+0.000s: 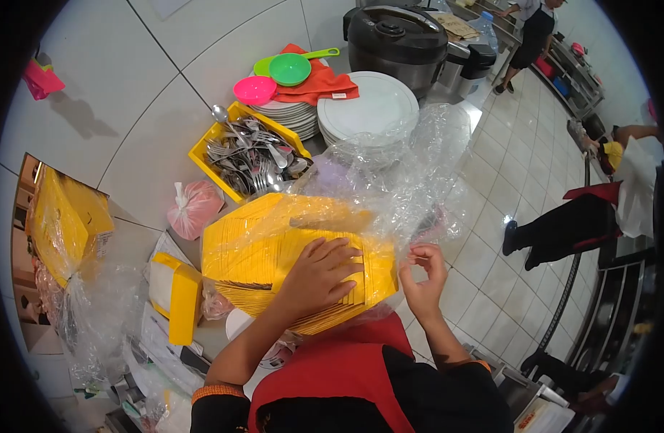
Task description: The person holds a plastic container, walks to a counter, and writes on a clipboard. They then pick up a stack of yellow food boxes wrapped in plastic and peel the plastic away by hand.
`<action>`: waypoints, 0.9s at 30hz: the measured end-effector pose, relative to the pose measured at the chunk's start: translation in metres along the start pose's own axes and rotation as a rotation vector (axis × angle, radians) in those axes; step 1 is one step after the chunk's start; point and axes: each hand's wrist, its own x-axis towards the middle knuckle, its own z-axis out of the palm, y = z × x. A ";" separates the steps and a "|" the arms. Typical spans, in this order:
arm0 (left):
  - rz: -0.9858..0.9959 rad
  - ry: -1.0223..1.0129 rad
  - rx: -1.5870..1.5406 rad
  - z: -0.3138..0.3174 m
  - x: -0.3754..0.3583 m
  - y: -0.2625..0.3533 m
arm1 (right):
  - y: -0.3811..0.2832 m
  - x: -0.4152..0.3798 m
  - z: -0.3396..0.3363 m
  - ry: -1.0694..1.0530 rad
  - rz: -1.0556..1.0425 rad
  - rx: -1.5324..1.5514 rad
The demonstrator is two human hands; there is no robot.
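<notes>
A thick stack of flat yellow folded cardboard pieces (pixel 245 249) lies in front of me, partly inside a clear plastic bag (pixel 411 166). My left hand (pixel 321 278) rests palm down on the stack, fingers stretched out over its near side. At the stack's right end, my right hand (pixel 424 281) pinches the edge of the plastic, thumb and forefinger together. The bag's crumpled upper part spreads away from me to the right. One folded yellow carton (pixel 184 303) stands to the left of the stack.
Behind the stack are a yellow bin of cutlery (pixel 195 155), stacked white plates (pixel 368 105), a pink bowl (pixel 254 91), a green ladle (pixel 290 69) and a black cooker (pixel 397 47). A knotted pink bag (pixel 193 209) sits left. Other people stand across the tiled floor (pixel 490 216).
</notes>
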 end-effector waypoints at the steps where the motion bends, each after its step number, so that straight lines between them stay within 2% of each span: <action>1: -0.005 -0.003 -0.017 0.000 0.000 0.000 | -0.005 0.002 -0.002 -0.063 -0.074 -0.097; 3: -0.025 -0.003 -0.026 -0.003 0.001 0.002 | -0.022 0.007 0.000 -0.135 -0.142 -0.191; 5: -0.039 -0.002 -0.034 -0.003 0.001 0.002 | -0.043 0.013 0.017 -0.204 -0.346 -0.349; 8: -0.048 0.007 -0.035 -0.003 0.002 0.002 | -0.044 0.008 0.034 -0.229 -0.249 -0.375; 15: -0.057 0.027 -0.070 -0.005 0.001 -0.002 | -0.040 0.014 0.028 -0.316 -0.210 -0.328; 17: -0.063 0.035 -0.084 -0.006 -0.001 -0.005 | -0.038 0.012 0.031 -0.377 -0.325 -0.411; 21: -0.044 0.055 -0.101 -0.007 -0.006 -0.011 | -0.042 0.013 0.032 -0.388 -0.342 -0.415; 27: -0.020 0.029 -0.081 -0.012 -0.011 -0.013 | -0.048 0.022 0.026 -0.533 -0.375 -0.491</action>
